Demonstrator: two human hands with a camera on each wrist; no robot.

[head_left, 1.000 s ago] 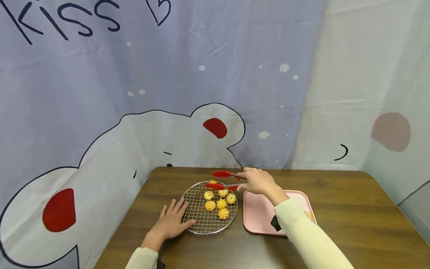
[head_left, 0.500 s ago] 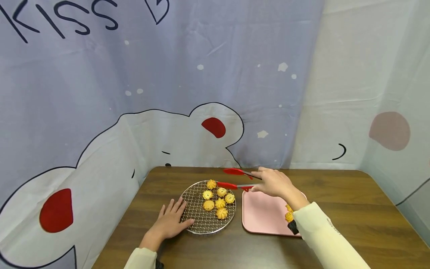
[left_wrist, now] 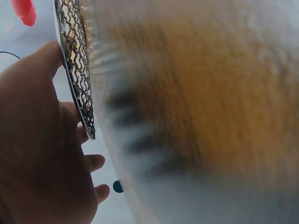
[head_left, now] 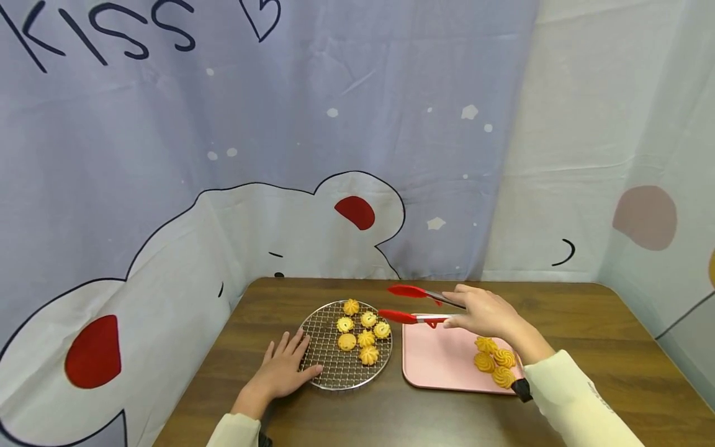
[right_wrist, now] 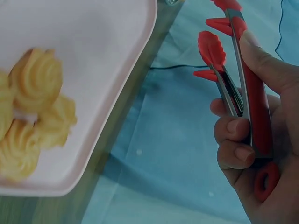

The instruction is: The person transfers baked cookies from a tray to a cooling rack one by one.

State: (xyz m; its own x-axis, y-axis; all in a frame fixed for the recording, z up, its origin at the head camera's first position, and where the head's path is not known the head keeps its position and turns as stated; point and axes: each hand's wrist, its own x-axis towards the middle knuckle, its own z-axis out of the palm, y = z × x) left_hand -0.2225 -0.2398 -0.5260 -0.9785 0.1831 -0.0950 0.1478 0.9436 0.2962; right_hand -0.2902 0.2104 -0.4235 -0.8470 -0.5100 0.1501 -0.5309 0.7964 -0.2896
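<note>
My left hand (head_left: 283,371) lies with spread fingers at the left edge of a round wire cooling rack (head_left: 326,367). In the left wrist view its thumb (left_wrist: 49,56) is right at the rack's rim. Several piped butter cookies (head_left: 368,355) sit on the rack's right half. My right hand (head_left: 488,315) grips steel tongs (right_wrist: 256,93) with red handle grips and red tips, thumb on one arm and fingers round the other. The tong arms are spread with nothing between them, above the back of a pink tray (head_left: 438,357). Several swirled cookies (head_left: 504,357) cluster at the tray's right side.
A brown wooden table (head_left: 603,347) carries the rack on the left and the tray on the right, with a narrow strip of wood between them. A printed cloth (head_left: 447,155) hangs behind the table and along its sides.
My right hand has moved right with the tongs, from over the rack to above the tray, uncovering the tray's cookies. The left hand stays at the rack.
</note>
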